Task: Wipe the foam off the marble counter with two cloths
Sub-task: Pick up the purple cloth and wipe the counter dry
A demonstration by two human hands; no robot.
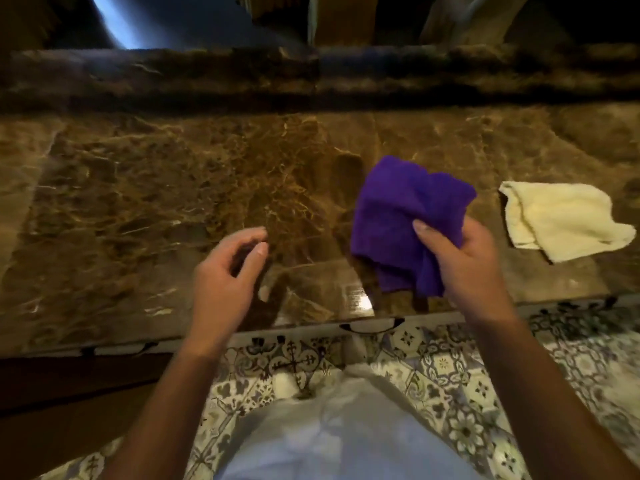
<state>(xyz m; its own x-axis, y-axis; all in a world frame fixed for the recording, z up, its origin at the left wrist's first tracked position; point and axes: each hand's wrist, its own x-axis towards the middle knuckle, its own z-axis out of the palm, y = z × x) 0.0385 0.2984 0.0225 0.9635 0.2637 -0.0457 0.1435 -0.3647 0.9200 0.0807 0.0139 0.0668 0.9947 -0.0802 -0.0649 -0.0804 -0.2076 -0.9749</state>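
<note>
— Right hand (460, 258)?

— Closed around a purple cloth (405, 220), thumb pressed flat over the bunched fabric, other fingers wrapped behind and mostly hidden. Held above the near part of the marble counter (156, 188), just right of centre.

— Cloth flat or crumpled?

— Crumpled. Gathered at the grip, with loose folds spreading up and to the left and a corner hanging down toward the counter's front edge. Hard to tell whether touching the stone or lifted just clear of it.

— Left hand (228, 271)?

— Empty. Fingers loosely curled, thumb near the fingertips with a gap between, nothing gripped. Hovered over the counter near its front edge, left of the purple cloth and apart from it.

— Second cloth?

— Pale yellow cloth (561, 220), lying on the counter to the right of the purple one, apart from both hands. Folded roughly, one corner lifted at the upper left, lower edge near the counter's front.

— Foam?

— None made out anywhere on the stone. Brown marble with pale veins, glossy, a bright glint near the front edge between the two hands.

— Anything else?

— Raised marble ledge (311, 81) along the back. Patterned floor tiles (467, 375) below the front edge, plus a light garment (346, 427) at the bottom of the view.
</note>
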